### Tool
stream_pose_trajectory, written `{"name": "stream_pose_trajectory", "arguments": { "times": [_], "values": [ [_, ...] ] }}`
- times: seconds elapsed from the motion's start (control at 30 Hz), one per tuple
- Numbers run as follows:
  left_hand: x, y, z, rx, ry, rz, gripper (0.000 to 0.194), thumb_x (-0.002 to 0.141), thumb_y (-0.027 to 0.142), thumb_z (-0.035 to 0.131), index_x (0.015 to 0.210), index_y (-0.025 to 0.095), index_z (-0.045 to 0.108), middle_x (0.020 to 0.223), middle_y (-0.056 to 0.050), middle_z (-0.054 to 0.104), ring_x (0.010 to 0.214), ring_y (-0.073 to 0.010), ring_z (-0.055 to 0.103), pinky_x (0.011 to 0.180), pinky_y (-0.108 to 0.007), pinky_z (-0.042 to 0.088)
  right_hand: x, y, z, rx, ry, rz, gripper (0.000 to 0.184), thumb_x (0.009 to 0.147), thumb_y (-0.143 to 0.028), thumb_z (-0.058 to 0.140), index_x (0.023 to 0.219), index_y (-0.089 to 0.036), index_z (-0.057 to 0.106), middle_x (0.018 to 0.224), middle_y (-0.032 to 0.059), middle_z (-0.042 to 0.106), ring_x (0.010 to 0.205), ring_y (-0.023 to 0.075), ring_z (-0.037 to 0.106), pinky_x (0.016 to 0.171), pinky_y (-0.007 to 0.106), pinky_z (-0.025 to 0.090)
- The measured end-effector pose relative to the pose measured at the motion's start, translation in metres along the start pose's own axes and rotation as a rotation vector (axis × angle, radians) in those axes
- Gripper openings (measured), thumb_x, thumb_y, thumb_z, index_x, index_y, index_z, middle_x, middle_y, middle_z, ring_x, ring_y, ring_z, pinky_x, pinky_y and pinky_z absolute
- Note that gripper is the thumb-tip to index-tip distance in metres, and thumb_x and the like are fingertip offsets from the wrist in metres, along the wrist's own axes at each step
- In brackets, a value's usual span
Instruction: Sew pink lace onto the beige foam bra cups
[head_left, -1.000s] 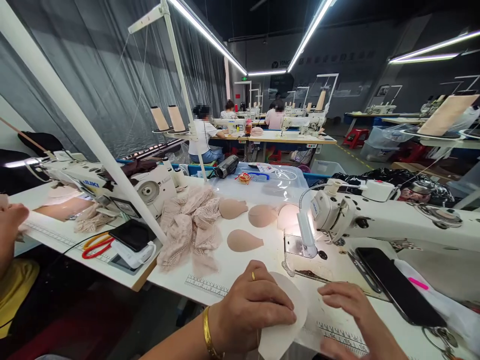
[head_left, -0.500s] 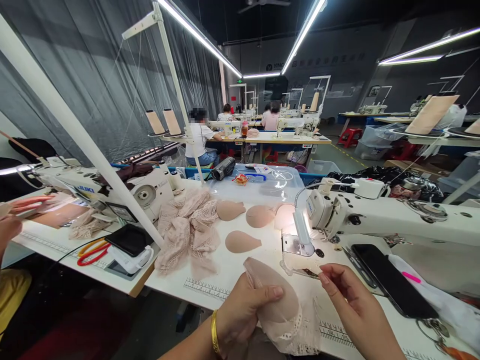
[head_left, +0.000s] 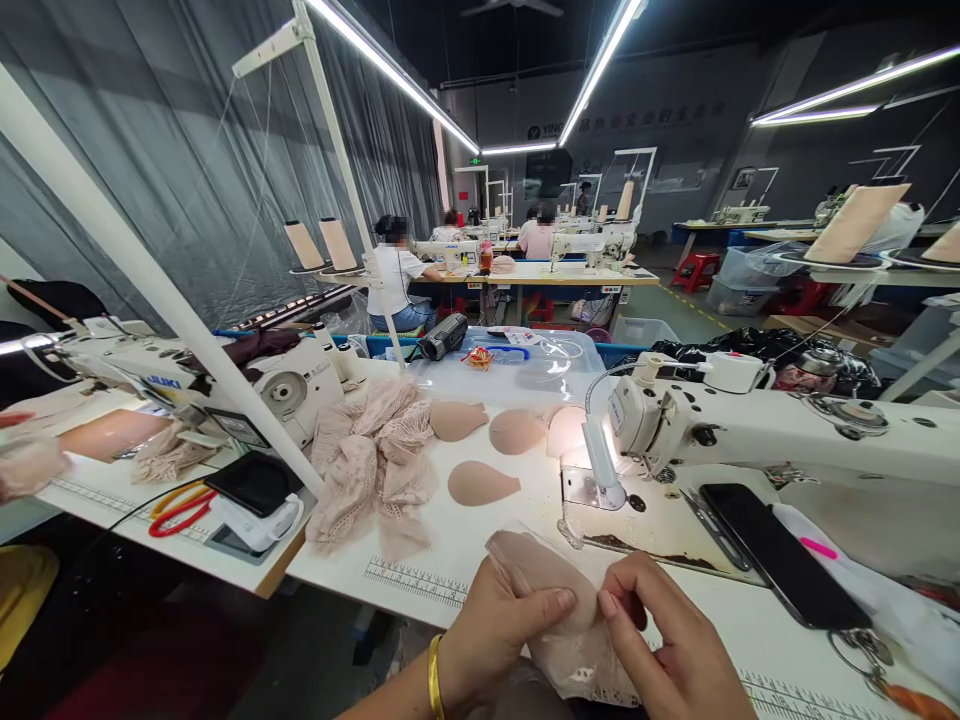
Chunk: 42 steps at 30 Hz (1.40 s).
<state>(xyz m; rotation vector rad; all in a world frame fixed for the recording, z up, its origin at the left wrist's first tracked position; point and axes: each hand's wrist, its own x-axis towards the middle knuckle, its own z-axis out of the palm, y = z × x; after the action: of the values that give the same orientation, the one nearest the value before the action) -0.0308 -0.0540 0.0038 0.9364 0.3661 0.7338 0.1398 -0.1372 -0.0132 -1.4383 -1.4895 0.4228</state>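
Observation:
My left hand grips a beige padded cup with lace trim at the near edge of the white sewing table. My right hand pinches the same piece from the right, thumb and forefinger meeting my left thumb on it. Lace from the piece hangs below both hands. Just beyond stands the white sewing machine with its lit needle plate. Loose beige cups and a heap of pink lace lie to the left on the table.
A black phone lies under the machine arm at right. A second sewing machine, a tablet and red bands occupy the left table, where another person's hand works. A slanted white pole crosses the left. People sew further back.
My right hand has come in from the right and closed on the cup beside my left thumb. The piece sits slightly lower and nearer me than before.

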Motion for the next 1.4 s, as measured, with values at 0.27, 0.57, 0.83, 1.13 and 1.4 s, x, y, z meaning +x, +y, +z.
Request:
{"name": "stream_pose_trajectory", "arguments": {
  "times": [0.27,0.57,0.83,1.13,1.4],
  "values": [
    [0.001,-0.007,-0.002,-0.055,0.082,0.005,0.048,0.076,0.037,0.091,0.115,0.013,0.079,0.108,-0.015,0.079,0.1,-0.0292,0.074,0.098,-0.042,0.056,-0.007,-0.002,0.002,0.317,0.101,0.356,0.042,0.1,-0.062,0.054,0.08,-0.026,0.052,0.071,-0.0034,0.046,0.061,0.0148,0.046,0.055,0.022,0.046],
    [0.001,-0.005,0.002,-0.057,0.041,0.026,0.049,0.081,0.037,0.087,0.121,0.013,0.077,0.113,-0.016,0.077,0.107,-0.0306,0.072,0.102,-0.044,0.054,-0.009,-0.006,0.015,0.165,0.109,0.249,0.034,0.104,-0.056,0.052,0.088,-0.027,0.054,0.078,-0.0028,0.05,0.07,0.016,0.051,0.061,0.025,0.044],
    [-0.006,-0.017,-0.001,-0.002,0.242,0.087,0.041,0.077,0.039,0.09,0.108,0.014,0.08,0.107,-0.013,0.08,0.102,-0.0278,0.074,0.101,-0.041,0.056,0.001,0.041,0.012,-0.532,0.301,-0.326,0.018,0.104,-0.024,0.053,0.087,-0.027,0.049,0.075,-0.0005,0.052,0.068,0.0194,0.053,0.066,0.033,0.044],
    [0.0,0.003,0.001,-0.146,0.159,-0.002,0.051,0.076,0.039,0.09,0.119,0.015,0.076,0.119,-0.015,0.076,0.112,-0.0295,0.07,0.103,-0.04,0.053,0.008,0.031,-0.029,-0.152,0.074,0.139,0.035,0.101,-0.06,0.053,0.117,-0.031,0.066,0.124,0.0064,0.068,0.113,0.0235,0.066,0.067,0.025,0.055],
    [-0.007,0.038,-0.021,0.701,-0.344,0.207,0.021,0.092,0.039,0.075,0.098,0.019,0.081,0.096,-0.012,0.081,0.089,-0.0238,0.075,0.089,-0.035,0.055,0.026,0.003,-0.06,0.289,-0.497,0.132,0.043,0.085,-0.072,0.072,0.095,-0.03,0.072,0.08,0.0002,0.067,0.074,0.0199,0.066,0.07,0.031,0.058]
  ]
}}
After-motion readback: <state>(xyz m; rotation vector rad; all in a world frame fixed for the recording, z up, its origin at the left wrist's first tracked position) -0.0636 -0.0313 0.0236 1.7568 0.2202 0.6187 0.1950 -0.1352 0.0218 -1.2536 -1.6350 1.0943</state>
